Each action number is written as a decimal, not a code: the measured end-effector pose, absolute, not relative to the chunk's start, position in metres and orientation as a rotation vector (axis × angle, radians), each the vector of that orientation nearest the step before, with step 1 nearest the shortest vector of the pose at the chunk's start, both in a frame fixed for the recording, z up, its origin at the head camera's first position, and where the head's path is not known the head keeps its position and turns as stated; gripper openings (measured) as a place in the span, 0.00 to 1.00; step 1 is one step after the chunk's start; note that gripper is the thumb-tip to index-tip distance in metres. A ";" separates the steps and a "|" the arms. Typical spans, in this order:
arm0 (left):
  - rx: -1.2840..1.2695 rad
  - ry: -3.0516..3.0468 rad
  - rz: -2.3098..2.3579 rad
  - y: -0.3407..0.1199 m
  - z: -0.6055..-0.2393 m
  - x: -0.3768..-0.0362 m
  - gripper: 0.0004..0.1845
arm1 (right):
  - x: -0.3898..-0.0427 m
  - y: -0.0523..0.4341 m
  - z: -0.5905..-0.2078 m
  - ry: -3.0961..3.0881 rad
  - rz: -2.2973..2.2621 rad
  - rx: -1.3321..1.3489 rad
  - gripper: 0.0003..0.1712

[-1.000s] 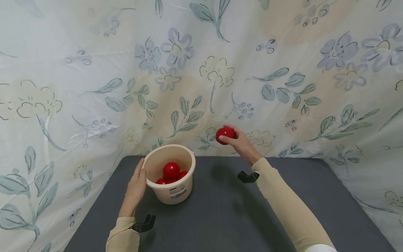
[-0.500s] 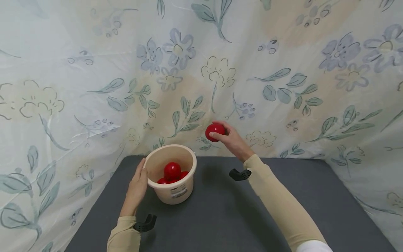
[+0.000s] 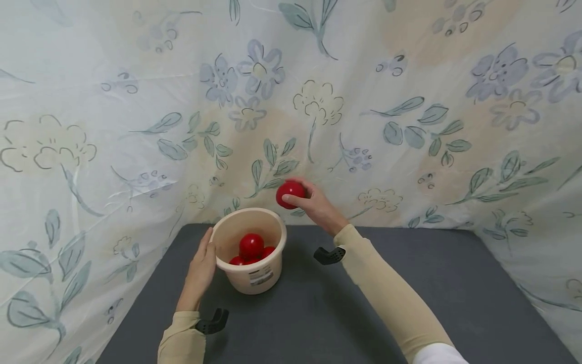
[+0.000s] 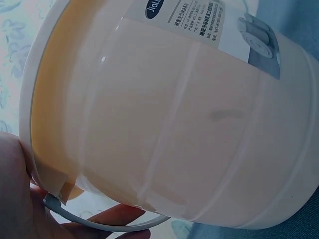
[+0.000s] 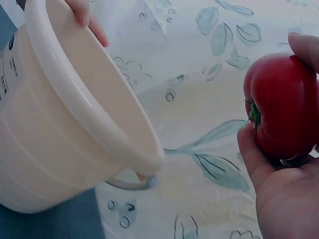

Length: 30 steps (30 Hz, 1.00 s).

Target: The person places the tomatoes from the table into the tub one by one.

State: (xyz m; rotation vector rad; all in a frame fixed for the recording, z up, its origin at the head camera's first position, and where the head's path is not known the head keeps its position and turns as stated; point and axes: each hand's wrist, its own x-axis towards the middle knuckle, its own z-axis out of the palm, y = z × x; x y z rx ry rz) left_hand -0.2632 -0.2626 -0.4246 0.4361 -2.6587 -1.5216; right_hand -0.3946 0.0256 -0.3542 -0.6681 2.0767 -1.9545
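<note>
The right hand (image 3: 316, 205) gripped a red tomato (image 3: 289, 194), fingers and thumb curled round it. In the right wrist view the fruit sat in the palm with its green stem end turned sideways toward the bucket. The tomato hung in the air just above and to the right of the cream bucket (image 3: 254, 275), close to its far right rim but not yet over the opening. From the hand, the mouth of the bucket lay down and to the left, a short way off. Being round, the tomato had no long axis to speak of.

The left hand (image 3: 201, 270) rested against the bucket's left wall, fingers straight and laid along the side near the rim, thumb at the edge. It was the hand nearer the bucket; the right was the only one carrying fruit. Inside the bucket lay several more red tomatoes (image 3: 251, 246), piled at the bottom. The bucket stood upright on the dark grey surface (image 3: 409, 303), near its back left corner, with a flowered cloth (image 3: 136, 126) hanging behind and to the sides.

Compared with a second before, the right hand and its tomato had travelled leftward, from well right of the bucket to just beside its rim, at about the same height. The left hand and the bucket had not shifted.
</note>
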 end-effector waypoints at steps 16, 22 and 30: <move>0.431 -2.660 -1.528 -0.262 -0.424 -0.262 0.31 | -0.380 -0.006 -0.367 2.013 -1.860 -0.784 0.39; 0.441 -2.664 -1.523 -0.262 -0.424 -0.262 0.31 | -0.374 -0.015 -0.375 1.972 -1.839 -0.809 0.37; 0.444 -2.667 -1.530 -0.262 -0.424 -0.263 0.31 | -0.367 -0.022 -0.384 2.006 -1.762 -0.751 0.39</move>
